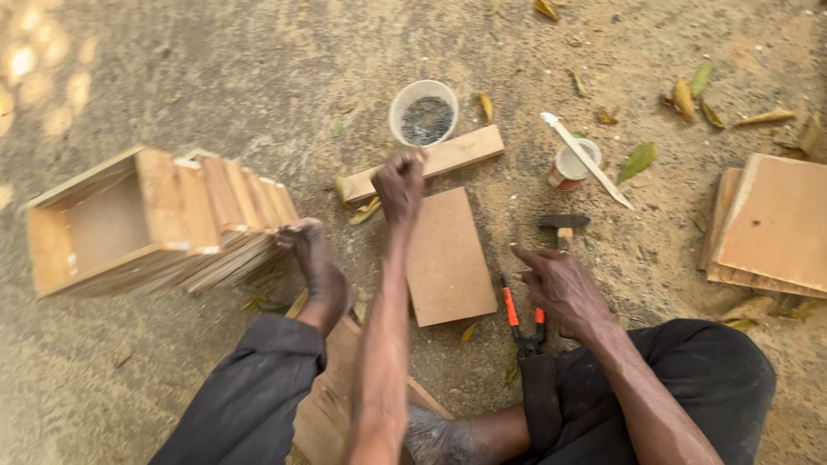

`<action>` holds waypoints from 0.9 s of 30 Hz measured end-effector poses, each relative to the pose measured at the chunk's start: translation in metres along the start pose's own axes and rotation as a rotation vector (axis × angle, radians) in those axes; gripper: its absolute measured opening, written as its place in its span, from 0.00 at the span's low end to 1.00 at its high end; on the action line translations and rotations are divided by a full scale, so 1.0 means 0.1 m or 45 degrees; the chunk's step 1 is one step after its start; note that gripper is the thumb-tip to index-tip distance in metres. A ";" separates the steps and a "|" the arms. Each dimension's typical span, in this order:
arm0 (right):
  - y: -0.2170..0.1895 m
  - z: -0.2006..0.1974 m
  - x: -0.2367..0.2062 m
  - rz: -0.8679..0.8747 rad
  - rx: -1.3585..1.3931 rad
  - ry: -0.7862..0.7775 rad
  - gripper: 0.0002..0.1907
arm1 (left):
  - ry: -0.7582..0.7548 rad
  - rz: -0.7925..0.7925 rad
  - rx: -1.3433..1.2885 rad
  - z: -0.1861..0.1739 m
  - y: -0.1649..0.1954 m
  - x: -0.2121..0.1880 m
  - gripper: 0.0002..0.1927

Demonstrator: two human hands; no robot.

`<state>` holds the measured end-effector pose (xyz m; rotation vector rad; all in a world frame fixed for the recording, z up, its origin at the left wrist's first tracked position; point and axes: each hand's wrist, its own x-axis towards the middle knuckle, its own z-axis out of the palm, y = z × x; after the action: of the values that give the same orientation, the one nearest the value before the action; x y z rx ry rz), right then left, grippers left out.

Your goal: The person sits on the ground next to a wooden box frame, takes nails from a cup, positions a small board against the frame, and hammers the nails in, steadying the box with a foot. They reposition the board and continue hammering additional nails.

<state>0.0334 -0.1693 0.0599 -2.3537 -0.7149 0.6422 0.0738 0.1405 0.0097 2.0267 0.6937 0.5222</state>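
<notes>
My left hand (401,185) is stretched forward with its fingers curled into a fist. It sits at the near edge of a narrow wooden strip (457,155), just below a white bowl of small nails (424,114). Whether anything is inside the fist is hidden. A flat brown board (448,258) lies under my left forearm. My right hand (560,284) rests above my right knee with its fingers loosely spread and holds nothing. It lies over the handle of a hammer (563,222), beside orange-handled pliers (521,314).
A stack of open wooden boxes (146,224) lies at the left, with my bare foot (314,263) against it. A small cup (570,165) with a pale stick (586,159) across it stands further out. Stacked boards (771,224) are on the right. Another board (332,387) lies under my legs. The ground is sandy with dry leaves.
</notes>
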 end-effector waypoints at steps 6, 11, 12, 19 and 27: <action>0.04 0.09 -0.02 0.113 -0.036 -0.083 0.28 | 0.108 -0.320 -0.330 -0.25 -0.03 -1.07 0.13; 0.13 0.18 -0.07 -0.087 -0.077 0.104 0.27 | 0.244 -0.234 -0.382 -0.04 -0.20 -1.59 0.17; 0.12 0.21 -0.08 -0.122 -0.096 0.140 0.27 | 0.279 -0.095 -0.383 0.01 -0.21 -1.64 0.14; -0.14 0.54 -0.23 -0.052 0.155 0.068 0.38 | 0.260 -0.010 -0.278 0.07 -0.17 -1.85 0.07; -0.20 0.89 -0.28 -0.242 0.007 0.207 0.41 | 0.353 0.179 -0.210 -0.05 -0.06 -1.91 0.05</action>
<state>-0.0461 -0.1380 0.0179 -2.2669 -0.8480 0.3658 -0.0749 0.0218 -0.0102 1.8742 0.6504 0.9255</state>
